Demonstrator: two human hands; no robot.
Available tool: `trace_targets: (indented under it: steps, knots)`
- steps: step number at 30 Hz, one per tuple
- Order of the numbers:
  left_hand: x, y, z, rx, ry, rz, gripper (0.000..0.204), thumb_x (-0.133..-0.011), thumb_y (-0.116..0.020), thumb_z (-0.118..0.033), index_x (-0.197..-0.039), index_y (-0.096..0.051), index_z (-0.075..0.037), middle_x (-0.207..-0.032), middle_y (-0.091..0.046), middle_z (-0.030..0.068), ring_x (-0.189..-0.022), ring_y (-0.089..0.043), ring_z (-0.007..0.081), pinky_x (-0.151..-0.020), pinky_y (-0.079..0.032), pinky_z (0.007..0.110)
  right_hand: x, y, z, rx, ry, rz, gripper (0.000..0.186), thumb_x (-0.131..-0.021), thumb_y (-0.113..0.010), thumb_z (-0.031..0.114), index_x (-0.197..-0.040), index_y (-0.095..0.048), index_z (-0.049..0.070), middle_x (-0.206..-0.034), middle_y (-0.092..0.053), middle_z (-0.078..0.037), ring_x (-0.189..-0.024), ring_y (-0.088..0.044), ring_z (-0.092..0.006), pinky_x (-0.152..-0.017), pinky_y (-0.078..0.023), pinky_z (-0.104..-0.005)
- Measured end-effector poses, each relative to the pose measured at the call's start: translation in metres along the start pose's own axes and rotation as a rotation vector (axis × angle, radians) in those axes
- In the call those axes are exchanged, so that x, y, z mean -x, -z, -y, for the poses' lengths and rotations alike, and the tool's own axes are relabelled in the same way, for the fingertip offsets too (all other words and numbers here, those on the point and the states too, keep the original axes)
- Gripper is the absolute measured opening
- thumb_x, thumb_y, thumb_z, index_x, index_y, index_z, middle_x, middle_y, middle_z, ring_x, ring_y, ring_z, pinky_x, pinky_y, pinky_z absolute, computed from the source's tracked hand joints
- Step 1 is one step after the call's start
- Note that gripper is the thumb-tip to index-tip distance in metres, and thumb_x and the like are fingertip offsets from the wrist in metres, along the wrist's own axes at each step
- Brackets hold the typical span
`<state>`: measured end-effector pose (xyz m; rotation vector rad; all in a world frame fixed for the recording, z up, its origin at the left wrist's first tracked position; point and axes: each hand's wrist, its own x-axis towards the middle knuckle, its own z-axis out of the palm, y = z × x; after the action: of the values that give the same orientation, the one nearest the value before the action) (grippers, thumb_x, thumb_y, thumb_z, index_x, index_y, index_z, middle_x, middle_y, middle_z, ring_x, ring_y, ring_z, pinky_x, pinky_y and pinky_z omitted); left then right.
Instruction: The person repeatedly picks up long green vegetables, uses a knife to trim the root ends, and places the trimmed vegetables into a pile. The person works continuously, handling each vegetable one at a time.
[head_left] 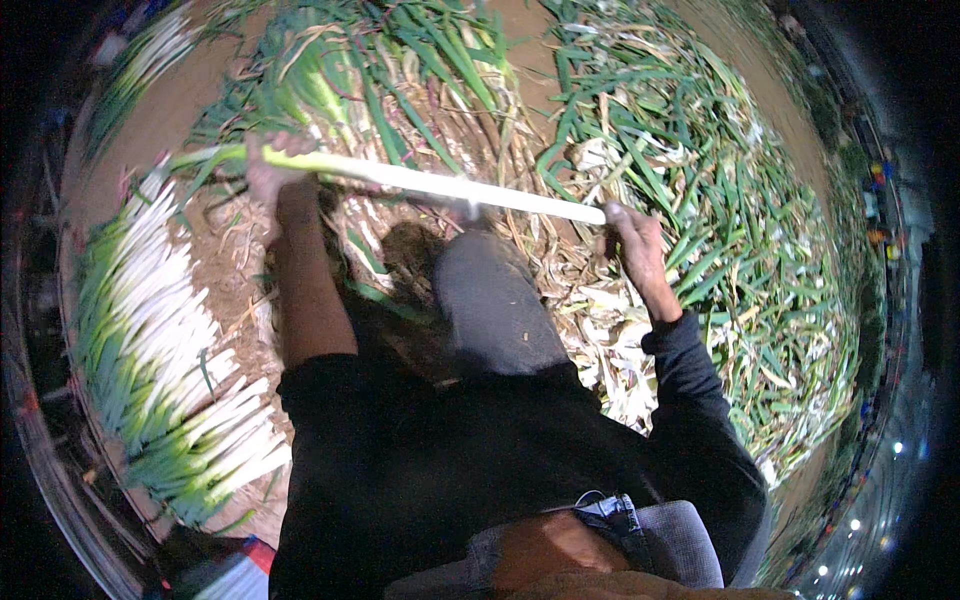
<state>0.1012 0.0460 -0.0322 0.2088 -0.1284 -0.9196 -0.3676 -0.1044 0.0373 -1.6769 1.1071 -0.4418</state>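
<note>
I am seeing one long green onion stalk spanning the space between both hands, crossing just beyond the grey-covered knee. The left hand, slightly blurred, is grasping its green part; the right hand is gripping its white end. Outward, white-stemmed onions are lying in a row at left, leafy unstripped ones are resting ahead, and loose leaves are heaping up at right.
</note>
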Motion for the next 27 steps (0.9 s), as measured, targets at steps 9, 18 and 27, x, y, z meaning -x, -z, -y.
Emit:
trace_targets:
  steps: [9, 18, 27]
  knots:
    - [-0.007, 0.023, -0.018, 0.005, -0.107, -0.159, 0.044, -0.095, -0.041, -0.051, -0.081, -0.050, -0.010, -0.060, -0.051, 0.0047, -0.058, -0.050, 0.0229, -0.070, -0.048, 0.047, 0.074, 0.202, -0.244, 0.988, -0.202, -0.392, 0.081, -0.077, -0.071, 0.034, -0.138, -0.032, -0.005, -0.124, -0.052, -0.032, -0.109, -0.055, -0.0444, -0.092, -0.045, -0.0448]
    - [0.005, -0.026, 0.030, -0.107, 0.016, -0.335, 0.027, -0.100, -0.040, -0.037, -0.108, -0.040, -0.011, -0.096, -0.042, 0.0098, -0.096, -0.049, 0.0295, -0.101, -0.032, 0.068, 0.006, -0.011, 0.022, 0.775, 0.824, -0.425, 0.051, -0.082, -0.072, 0.024, -0.124, -0.054, 0.001, -0.114, -0.063, -0.017, -0.105, -0.059, -0.0281, -0.092, -0.044, -0.0409]
    - [0.017, -0.024, 0.022, -0.009, 0.032, -0.199, 0.022, -0.097, -0.047, -0.030, -0.096, -0.057, -0.010, -0.081, -0.061, 0.0134, -0.095, -0.057, 0.0307, -0.095, -0.036, 0.067, -0.060, -0.107, 0.047, 0.485, 0.555, 0.289, 0.040, -0.090, -0.062, 0.033, -0.111, -0.064, -0.001, -0.088, -0.068, -0.016, -0.078, -0.065, -0.0224, -0.072, -0.050, -0.0331]
